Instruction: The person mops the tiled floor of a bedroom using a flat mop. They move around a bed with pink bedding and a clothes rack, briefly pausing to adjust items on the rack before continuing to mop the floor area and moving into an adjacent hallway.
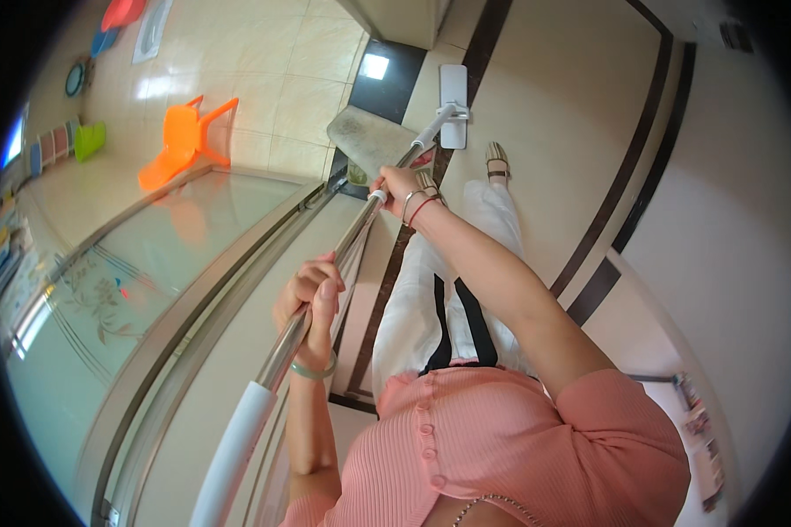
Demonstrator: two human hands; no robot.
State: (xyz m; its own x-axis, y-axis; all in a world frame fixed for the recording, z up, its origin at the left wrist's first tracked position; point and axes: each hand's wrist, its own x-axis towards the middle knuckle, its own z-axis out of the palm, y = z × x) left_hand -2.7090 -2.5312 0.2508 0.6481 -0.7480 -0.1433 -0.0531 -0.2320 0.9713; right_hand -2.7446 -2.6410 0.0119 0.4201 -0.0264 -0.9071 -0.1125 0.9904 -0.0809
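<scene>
A flat mop [351, 230] with a long metal pole slants across the view from the lower left to the upper middle. Around the middle of its pole my left hand [311, 299] is closed, the thumb lying along it. Farther down the pole, by a white collar, my right hand [399, 191] is wrapped round it. The white rectangular mop head [453, 92] lies flat on the tiled floor, just ahead of my feet. A white grip sleeve [234, 452] covers the pole's upper end, which reaches past my left forearm.
A grey mat [373, 133] lies left of the mop head at a doorway. Beside me on the left stands a framed glass sliding door [193, 255] with a leaf pattern. Beyond it are an orange chair [180, 140] and a green bin [89, 140]. A white wall [729, 220] rises on the right.
</scene>
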